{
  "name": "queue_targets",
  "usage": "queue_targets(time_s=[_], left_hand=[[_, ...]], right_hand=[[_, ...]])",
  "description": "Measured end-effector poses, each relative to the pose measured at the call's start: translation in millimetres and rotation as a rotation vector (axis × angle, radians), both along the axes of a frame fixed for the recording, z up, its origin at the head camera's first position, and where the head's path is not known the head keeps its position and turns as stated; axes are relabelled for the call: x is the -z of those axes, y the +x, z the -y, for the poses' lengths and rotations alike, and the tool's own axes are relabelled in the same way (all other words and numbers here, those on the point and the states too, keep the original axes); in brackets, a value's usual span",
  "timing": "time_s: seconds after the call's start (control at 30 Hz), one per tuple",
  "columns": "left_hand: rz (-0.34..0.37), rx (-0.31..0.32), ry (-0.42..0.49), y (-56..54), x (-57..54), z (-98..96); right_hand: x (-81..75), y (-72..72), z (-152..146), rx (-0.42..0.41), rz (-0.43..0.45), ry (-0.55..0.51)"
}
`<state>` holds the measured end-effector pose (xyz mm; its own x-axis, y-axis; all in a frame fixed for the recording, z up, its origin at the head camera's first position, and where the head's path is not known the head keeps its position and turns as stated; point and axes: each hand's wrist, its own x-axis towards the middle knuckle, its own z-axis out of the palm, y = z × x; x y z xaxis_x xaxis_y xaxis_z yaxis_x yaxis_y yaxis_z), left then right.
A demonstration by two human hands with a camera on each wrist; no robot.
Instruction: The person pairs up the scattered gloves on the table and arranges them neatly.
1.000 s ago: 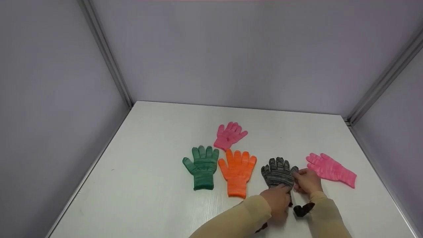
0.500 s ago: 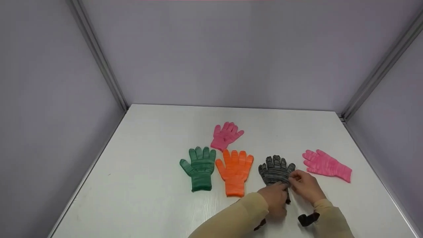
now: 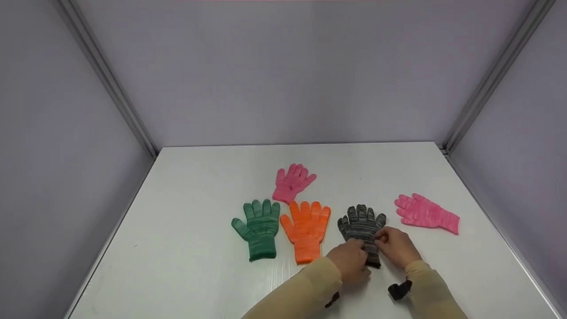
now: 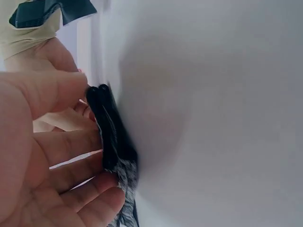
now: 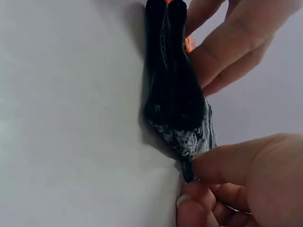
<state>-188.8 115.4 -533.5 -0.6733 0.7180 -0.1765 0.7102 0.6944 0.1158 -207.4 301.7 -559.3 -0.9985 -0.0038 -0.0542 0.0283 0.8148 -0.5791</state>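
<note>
- Grey-and-black knit glove [image 3: 361, 228], striped across the back with a darker cuff, lies right of centre in the lower half of the head view, fingers pointing up the frame.
- Left hand [image 3: 350, 260]: fingers fairly straight, resting on the glove near its cuff.
- Right hand [image 3: 397, 246]: thumb and forefinger pinch the glove's right edge.
- To the left, an orange knit glove [image 3: 306, 231], then a green one [image 3: 260, 228], ribbed at the cuff.
- Pink gloves: one [image 3: 291, 182] above the orange, bearing a small unreadable dark spot; another [image 3: 427, 212], mottled, tilted at right.
- White, smooth tabletop [image 3: 186, 212] beneath.
</note>
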Motion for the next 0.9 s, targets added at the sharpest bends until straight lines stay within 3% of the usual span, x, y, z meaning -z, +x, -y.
queue_targets(time_s=[0.13,0.27,0.37,0.63,0.9], left_hand=[[-0.053,0.015,-0.032,0.5,1.0,6.0],[-0.028,0.028,-0.05,1.0,1.3,6.3],[-0.002,0.027,-0.047,2.0,3.7,7.0],[-0.031,0.074,-0.066,1.4,6.6,7.4],[0.018,0.063,-0.045,-3.3,5.3,8.6]], right_hand=[[0.8,-1.0,3.7,-0.032,-0.061,0.027],[2.2,1.2,3.9,-0.059,-0.11,0.017],[4.9,4.2,2.1,-0.064,-0.114,0.019],[10.2,7.6,-3.8,-0.061,-0.086,0.014],[9.9,4.9,-2.1,-0.05,-0.111,0.026]])
